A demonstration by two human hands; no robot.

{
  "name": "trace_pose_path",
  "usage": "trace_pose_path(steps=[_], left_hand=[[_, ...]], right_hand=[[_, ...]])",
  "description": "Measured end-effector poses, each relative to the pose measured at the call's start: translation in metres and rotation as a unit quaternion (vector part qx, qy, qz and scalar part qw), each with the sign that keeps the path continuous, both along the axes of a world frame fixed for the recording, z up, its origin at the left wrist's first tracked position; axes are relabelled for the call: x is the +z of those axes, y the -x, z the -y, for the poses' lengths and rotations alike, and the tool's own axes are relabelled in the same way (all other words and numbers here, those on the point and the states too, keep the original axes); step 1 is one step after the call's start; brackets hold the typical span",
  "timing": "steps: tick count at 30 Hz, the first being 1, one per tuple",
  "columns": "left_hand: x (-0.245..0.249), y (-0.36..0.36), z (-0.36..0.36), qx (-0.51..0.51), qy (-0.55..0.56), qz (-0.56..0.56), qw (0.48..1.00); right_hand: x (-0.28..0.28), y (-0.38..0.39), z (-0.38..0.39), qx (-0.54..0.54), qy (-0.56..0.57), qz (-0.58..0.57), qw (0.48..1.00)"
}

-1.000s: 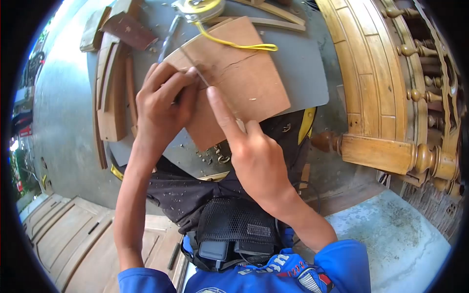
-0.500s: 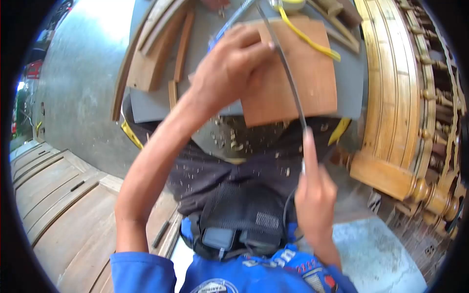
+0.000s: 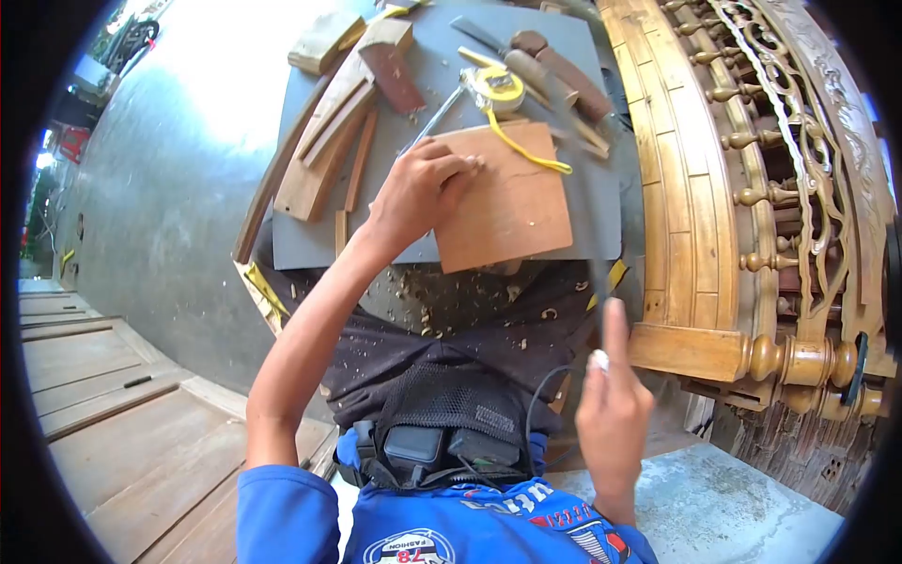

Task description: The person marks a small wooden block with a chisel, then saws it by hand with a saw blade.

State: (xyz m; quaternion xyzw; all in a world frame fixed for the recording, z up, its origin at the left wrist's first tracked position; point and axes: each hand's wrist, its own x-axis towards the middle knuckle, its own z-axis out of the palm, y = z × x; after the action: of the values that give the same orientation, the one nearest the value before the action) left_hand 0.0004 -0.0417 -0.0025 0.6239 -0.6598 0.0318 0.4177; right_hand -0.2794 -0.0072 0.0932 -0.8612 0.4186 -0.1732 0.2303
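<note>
Blade (image 3: pixel 592 216) in your right hand (image 3: pixel 615 414) – fingers wrapped round the handle end, white bit showing by the thumb, index straight along the blade's back. It's long, thin, dark grey and motion-blurred; edge or teeth unreadable. It looks clear of the wood sheet (image 3: pixel 507 207), just off its right side. Left hand (image 3: pixel 427 188) is over the sheet's left part, fingers curled and bunched toward the thumb; can't tell if they clamp a small piece or only press the sheet. Sheet lies at the near edge of the grey table (image 3: pixel 301 240), right of its middle. For a clean stroke I'd keep that index as guide, wrist straight, pressure light, and left fingertips behind the blade's line. Long thin metal will likely flex if pushed. Yellow strap (image 3: pixel 531 155) of the tape measure (image 3: pixel 498 86) lies across the sheet's far side – worth shifting, could snag. Sheet is flat, reddish-brown, roughly square, matte, with a dark crack line in the far right part; don't lean there. Squared wood blocks and narrow strips sit along the table's left edge, a knife (image 3: pixel 484 36) near the far edge. Pale curled shavings (image 3: pixel 423 305) dot your dark trousers (image 3: pixel 460 348).
</note>
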Motion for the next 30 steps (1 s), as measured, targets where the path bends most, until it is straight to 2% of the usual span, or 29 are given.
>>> trace_pose_path(steps=[5,12,18,21,30], left_hand=[[0.008,0.0,0.0,0.019,-0.016,0.002,1.0],[0.005,0.005,-0.002,0.043,-0.027,-0.034,0.998],[0.005,0.001,-0.001,0.031,-0.029,-0.013,0.999],[0.005,0.001,-0.001,0.027,-0.026,-0.007,0.999],[0.004,0.009,-0.005,0.048,-0.036,-0.029,0.998]], right_hand=[[-0.041,-0.014,0.002,0.032,-0.033,-0.021,0.999],[-0.037,-0.019,0.0,0.033,-0.109,-0.05,0.992],[-0.037,-0.016,0.001,0.036,-0.1,-0.067,0.992],[-0.038,-0.016,0.0,0.041,-0.056,-0.058,0.996],[-0.037,-0.017,-0.006,0.035,-0.077,-0.066,0.994]])
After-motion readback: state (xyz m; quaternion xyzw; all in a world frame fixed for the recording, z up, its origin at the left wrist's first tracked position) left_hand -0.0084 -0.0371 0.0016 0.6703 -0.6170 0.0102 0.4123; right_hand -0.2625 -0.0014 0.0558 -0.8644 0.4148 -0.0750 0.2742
